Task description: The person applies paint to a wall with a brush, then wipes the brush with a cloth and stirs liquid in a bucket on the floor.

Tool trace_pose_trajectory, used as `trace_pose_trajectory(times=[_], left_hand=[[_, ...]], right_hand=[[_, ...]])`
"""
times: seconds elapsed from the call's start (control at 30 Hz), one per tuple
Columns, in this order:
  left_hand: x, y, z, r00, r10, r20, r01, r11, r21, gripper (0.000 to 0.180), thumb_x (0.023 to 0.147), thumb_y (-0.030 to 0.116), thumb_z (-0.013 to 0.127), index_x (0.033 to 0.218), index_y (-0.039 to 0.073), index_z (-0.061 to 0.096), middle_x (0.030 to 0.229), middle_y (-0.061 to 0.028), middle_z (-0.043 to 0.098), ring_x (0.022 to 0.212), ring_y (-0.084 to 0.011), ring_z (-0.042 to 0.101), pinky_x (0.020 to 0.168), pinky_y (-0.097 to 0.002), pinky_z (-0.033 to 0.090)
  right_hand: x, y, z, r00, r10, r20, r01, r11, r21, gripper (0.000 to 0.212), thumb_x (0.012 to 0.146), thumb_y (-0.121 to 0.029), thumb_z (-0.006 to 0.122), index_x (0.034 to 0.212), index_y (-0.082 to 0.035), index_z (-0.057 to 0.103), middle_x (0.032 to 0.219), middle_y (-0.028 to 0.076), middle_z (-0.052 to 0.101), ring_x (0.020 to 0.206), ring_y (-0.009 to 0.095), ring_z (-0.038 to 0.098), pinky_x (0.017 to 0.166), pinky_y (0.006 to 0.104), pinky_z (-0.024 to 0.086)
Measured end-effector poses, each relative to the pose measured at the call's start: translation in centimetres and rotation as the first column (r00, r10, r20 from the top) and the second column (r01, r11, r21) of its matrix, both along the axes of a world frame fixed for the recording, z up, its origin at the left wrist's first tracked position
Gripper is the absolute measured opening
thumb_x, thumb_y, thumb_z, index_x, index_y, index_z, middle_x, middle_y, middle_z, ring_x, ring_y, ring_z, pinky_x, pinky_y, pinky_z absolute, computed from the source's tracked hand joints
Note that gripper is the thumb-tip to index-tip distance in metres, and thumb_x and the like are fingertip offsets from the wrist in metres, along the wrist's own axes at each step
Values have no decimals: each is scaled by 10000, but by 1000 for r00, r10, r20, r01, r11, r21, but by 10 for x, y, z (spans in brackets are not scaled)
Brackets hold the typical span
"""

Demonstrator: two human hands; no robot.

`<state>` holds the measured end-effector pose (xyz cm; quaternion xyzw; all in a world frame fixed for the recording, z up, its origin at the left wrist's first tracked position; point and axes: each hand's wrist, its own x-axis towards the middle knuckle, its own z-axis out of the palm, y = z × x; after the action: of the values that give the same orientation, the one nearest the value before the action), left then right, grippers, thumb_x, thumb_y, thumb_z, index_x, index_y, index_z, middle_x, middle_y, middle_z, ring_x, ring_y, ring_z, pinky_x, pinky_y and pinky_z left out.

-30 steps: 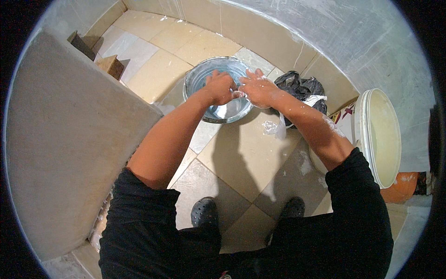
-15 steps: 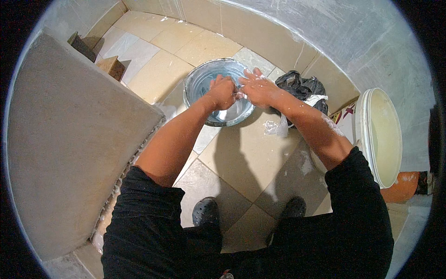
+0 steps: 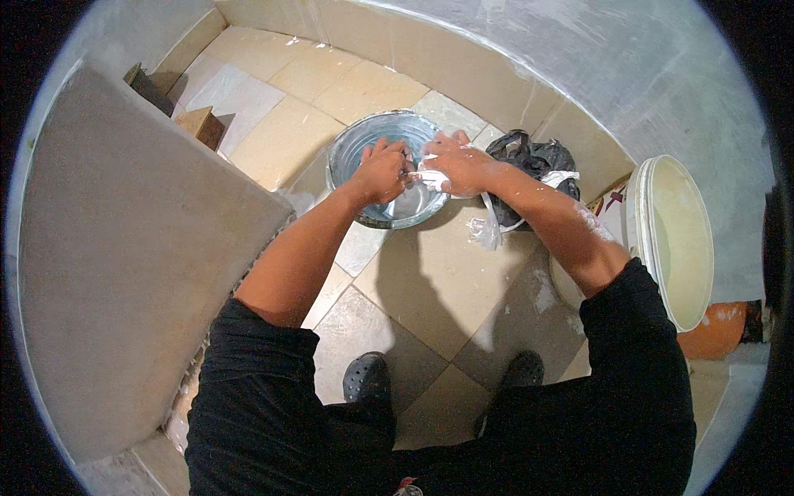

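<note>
Both my hands are over a bluish-grey bucket that stands on the tiles and is smeared with white inside. My left hand is curled above its middle, its fingertips partly hidden. Close beside it, my right hand is at the right rim with bent fingers and white smears. A small white, soft-looking piece shows at the right thumb, pointing toward the left fingers. Whether it is putty or plastic I cannot tell.
Right of the bucket lie a black plastic bag and a crumpled clear plastic bag. A large white bucket lies tilted at the right, near an orange object. A grey partition borders the left; a wooden block is behind it.
My hands have drawn slightly apart, the left one moving left and a little nearer. More of the white piece now shows between them.
</note>
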<state>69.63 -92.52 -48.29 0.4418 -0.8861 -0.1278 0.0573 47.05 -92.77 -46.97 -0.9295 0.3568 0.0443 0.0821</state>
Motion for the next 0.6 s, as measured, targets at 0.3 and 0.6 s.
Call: trace_pose_trajectory(times=[0.3, 0.6], left_hand=[[1, -1, -1, 1000, -15, -21, 17, 996, 90, 253, 902, 362, 674, 946, 132, 770, 1275, -91, 541, 1177, -333, 452, 981, -530, 345], [9, -13, -12, 979, 76, -187, -36, 978, 206, 395, 880, 344, 720, 1149, 91, 583, 1030, -124, 704, 1104, -351, 547, 1010, -461, 353]], right_hand=[[-4, 3, -9, 994, 4, 106, 4, 997, -77, 338, 828, -214, 714, 1160, -151, 701, 1322, 59, 563, 1364, 285, 399, 1053, 607, 267], [7, 4, -6, 998, 59, -2, -59, 996, -72, 364, 794, -151, 719, 1154, -110, 682, 1321, 87, 556, 1384, 294, 403, 1094, 630, 233]])
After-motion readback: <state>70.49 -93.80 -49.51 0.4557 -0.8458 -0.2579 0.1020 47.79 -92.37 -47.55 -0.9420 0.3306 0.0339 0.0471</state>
